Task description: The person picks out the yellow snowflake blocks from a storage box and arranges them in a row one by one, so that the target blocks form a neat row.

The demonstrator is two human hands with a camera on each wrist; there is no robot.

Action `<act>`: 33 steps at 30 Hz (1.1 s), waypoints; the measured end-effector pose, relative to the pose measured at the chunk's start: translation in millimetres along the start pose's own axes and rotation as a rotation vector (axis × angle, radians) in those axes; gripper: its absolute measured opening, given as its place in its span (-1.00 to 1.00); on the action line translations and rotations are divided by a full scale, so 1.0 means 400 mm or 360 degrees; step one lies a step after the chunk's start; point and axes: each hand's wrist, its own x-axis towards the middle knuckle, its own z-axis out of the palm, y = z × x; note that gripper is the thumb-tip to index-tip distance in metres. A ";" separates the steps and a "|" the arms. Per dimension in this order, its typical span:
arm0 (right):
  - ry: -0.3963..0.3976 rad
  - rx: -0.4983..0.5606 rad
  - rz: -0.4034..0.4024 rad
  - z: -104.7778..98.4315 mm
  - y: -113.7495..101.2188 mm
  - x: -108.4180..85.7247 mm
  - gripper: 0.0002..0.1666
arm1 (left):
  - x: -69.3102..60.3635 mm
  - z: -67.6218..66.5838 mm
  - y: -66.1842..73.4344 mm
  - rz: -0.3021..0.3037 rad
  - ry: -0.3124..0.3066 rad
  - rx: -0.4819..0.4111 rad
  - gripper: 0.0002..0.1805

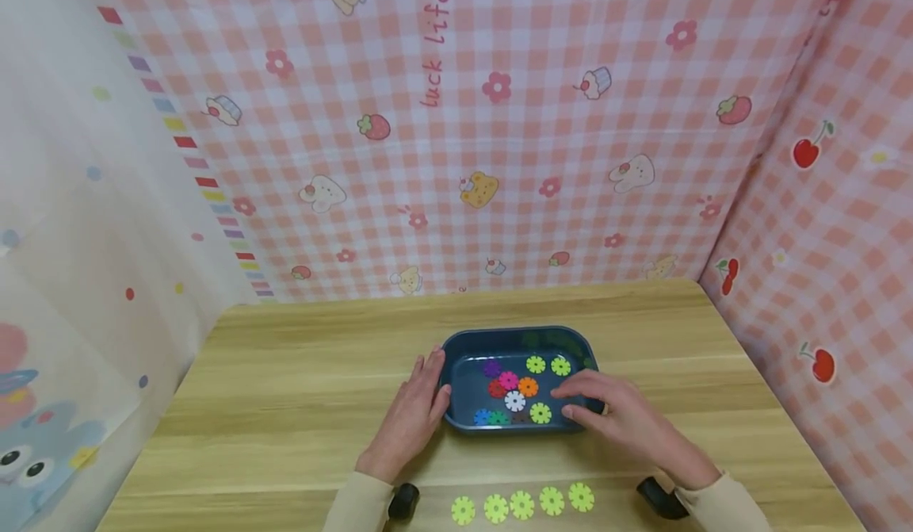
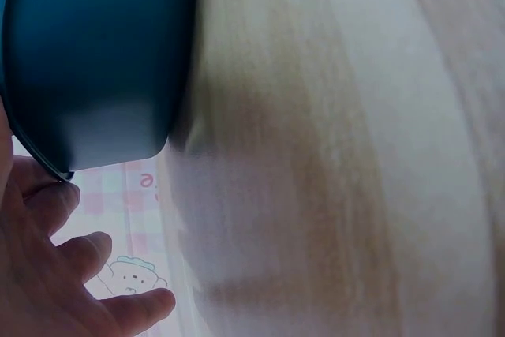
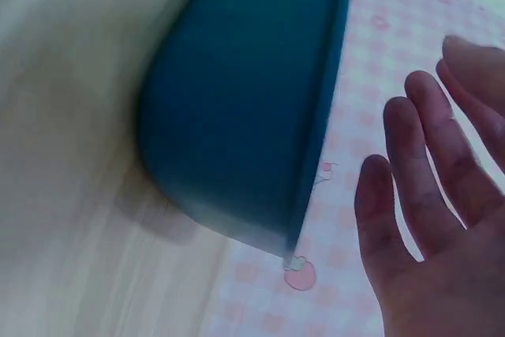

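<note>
A dark blue tray (image 1: 467, 357) holds flower-shaped discs in several colours, among them a white disc (image 1: 514, 401), an orange disc (image 1: 528, 387) and a yellow-green disc (image 1: 540, 413). The left hand (image 1: 408, 421) rests against the tray's left end, fingers fairly straight; in the left wrist view this hand (image 2: 71, 266) touches the tray's rim (image 2: 47, 165). Over the tray's right end reaches the right hand (image 1: 628, 421), thumb and forefinger apart with nothing seen between them. The right wrist view shows the right hand (image 3: 442, 187) with extended fingers beside the tray's outer wall (image 3: 237, 108).
A row of several yellow-green discs (image 1: 522, 506) lies on the wooden table (image 1: 285, 405) near its front edge, between the forearms. A pink checked cloth (image 1: 456, 143) hangs behind the table, with more cloth at both sides.
</note>
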 end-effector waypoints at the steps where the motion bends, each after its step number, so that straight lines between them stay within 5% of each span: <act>1: -0.0045 -0.0011 0.0010 0.001 0.007 0.014 -0.76 | 0.000 0.001 0.000 -0.0001 -0.0002 -0.0005 -0.33; 9: -0.0457 0.0031 0.0112 0.024 0.061 0.113 -0.76 | -0.001 0.005 -0.006 0.0022 0.0023 -0.0012 -0.34; 19: -0.0810 0.0068 0.0140 0.034 0.066 0.151 -0.77 | -0.002 0.011 -0.005 0.0029 0.0024 -0.0029 -0.35; 25: -0.0877 -0.0003 0.0144 0.038 0.062 0.159 -0.74 | -0.001 0.012 -0.004 0.0022 0.0024 -0.0030 -0.35; 33: -0.0803 0.0049 0.0177 0.031 0.065 0.165 -0.79 | 0.000 0.005 -0.006 0.0043 0.0039 -0.0030 -0.34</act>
